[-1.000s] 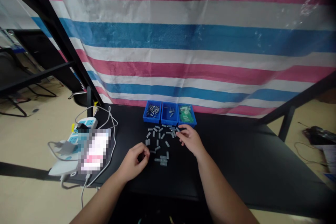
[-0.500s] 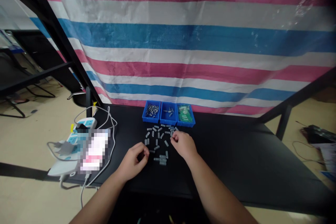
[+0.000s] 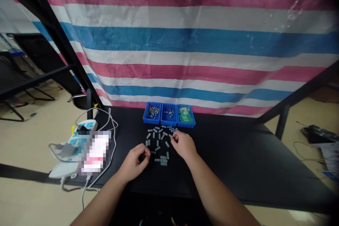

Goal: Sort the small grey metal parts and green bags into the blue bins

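Observation:
Small silvery metal cylinders [image 3: 157,143] lie scattered on the black tabletop between my hands, with several grouped side by side in a cluster [image 3: 163,160] nearer to me. My right hand [image 3: 184,145] is at the right edge of the scatter, thumb and fingertips pinched on a small metal cylinder [image 3: 171,136]. On the other side my left hand [image 3: 135,162] rests on the table, its fingers curled toward the thumb. A single cylinder lies by its fingertips; whatever those fingers hold, if anything, is hidden.
Behind the scatter stand three joined blue bins: small metal parts fill the left bin [image 3: 146,120], a few cylinders lie in the middle bin [image 3: 168,122], green-and-white packets in the right bin [image 3: 186,125]. A power strip [image 3: 59,168] with cables is at left. A striped sheet [image 3: 169,39] hangs behind.
My right hand has shifted slightly left, and a cylinder at its fingertips now shows more clearly. Another cylinder lies at a new spot left of it. My left hand has stayed put.

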Motion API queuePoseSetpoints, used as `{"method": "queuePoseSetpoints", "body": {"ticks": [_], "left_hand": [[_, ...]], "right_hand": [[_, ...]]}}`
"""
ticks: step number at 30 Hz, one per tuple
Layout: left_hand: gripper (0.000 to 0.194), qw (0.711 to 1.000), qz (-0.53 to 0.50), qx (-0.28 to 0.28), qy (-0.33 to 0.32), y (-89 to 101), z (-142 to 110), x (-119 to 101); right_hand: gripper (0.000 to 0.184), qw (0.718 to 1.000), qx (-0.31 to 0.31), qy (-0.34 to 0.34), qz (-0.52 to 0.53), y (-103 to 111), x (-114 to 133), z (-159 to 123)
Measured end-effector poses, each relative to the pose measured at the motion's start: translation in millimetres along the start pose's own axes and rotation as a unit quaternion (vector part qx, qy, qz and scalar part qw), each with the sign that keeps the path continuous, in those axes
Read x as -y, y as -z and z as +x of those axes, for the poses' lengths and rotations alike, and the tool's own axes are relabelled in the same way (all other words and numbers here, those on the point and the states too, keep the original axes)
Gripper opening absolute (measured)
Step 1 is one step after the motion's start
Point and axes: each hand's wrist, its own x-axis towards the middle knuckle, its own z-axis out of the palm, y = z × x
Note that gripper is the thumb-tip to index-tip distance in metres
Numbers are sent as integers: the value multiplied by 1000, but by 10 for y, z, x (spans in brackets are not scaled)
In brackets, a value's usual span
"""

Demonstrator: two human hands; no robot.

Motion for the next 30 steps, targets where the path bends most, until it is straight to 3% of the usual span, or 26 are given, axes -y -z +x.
{"method": "queuePoseSetpoints", "body": {"ticks": [4,6,9,11,14,17,19,22,24,30], "left_hand": [[8,1000,1,6,4,5,-2,-9],[9,1000,-2,7,6,7,-4,-12],[9,1000,-2,8,8,5,-5,-9],[9,1000,0,10,11,3,-7,-3],[8,1000,1,15,15,0,-11,10],[8,1000,0,17,17,2,-13,20],[8,1000,0,19,20,6,-12,18],[8,999,-2,25,23,9,-6,9],[8,999,-5,26,23,8,-2,6],[9,999,0,24,25,1,3,15]], "right_hand": [[8,980,2,36,198,58,-131,26],[10,963,43,25,264,65,-191,49],[13,947,141,-4,290,56,-236,73],[19,934,175,-25,312,49,-223,87],[29,893,108,-45,435,53,-159,122],[58,852,39,-67,519,70,-138,163],[59,875,48,-78,476,70,-184,173],[30,948,24,-52,314,48,-287,157],[23,979,-8,-37,200,30,-317,142],[8,998,9,-61,20,32,-192,120]]}}
